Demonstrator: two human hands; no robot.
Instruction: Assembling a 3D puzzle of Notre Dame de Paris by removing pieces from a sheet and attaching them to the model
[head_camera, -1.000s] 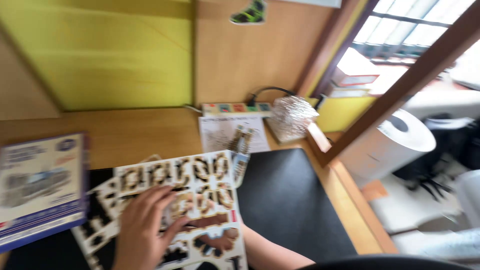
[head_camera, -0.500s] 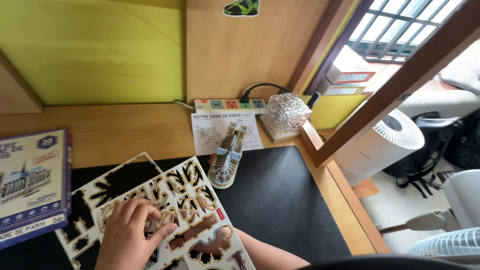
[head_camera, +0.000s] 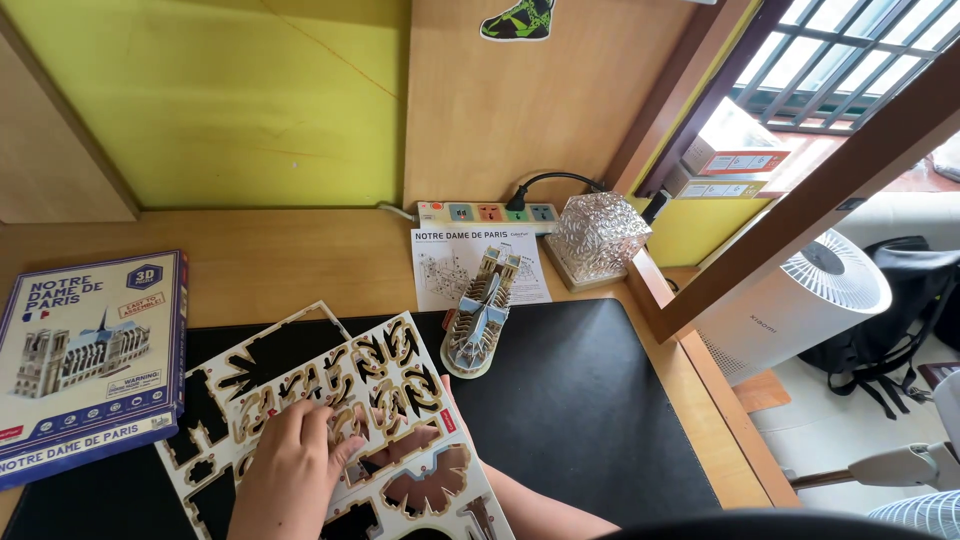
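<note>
Left hand flat on punched puzzle sheet, fingers curled onto a piece. Right hand under the sheet, grip unclear. Small cathedral model just beyond the fingertips.

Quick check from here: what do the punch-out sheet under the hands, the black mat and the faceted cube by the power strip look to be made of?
Punch-out sheet: looks like printed foam board or card, matte, with pale cut edges around empty dark holes. Black mat: smooth, faintly sheened, probably leatherette or rubber. Faceted cube: clear textured glass or acrylic, glinting; I cannot tell which. The left hand presses on the sheet.
</note>
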